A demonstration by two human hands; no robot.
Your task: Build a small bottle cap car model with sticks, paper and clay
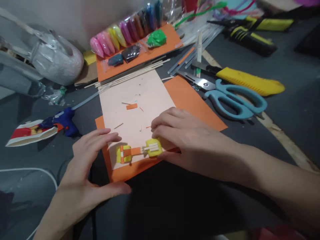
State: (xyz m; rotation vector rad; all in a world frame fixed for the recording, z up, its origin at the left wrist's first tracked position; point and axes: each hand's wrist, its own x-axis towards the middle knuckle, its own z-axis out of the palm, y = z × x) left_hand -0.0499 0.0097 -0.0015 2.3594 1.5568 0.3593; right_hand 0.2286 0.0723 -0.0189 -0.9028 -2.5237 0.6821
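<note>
A small craft model (136, 151) of yellow pads, an orange strip and short pale sticks lies near the front edge of a pale sheet (130, 90). My right hand (185, 136) is at its right end, thumb and fingertips closed around the edges of the right yellow pad. To the left, my left hand (87, 163) is open, thumb and fingers spread apart around the model's left end without visible contact. Behind the model, a small orange paper scrap (131, 106) and several stick bits lie on the sheet. Orange paper (197, 103) shows beneath.
On the right lie blue-handled scissors (235, 100), a yellow cutter (250, 81) and black-yellow pliers (252, 40). A blue glue gun (65, 121) rests at left beside a grey jar (57, 58). Thin wooden sticks (135, 73) and colourful clay packs (125, 33) lie at the back.
</note>
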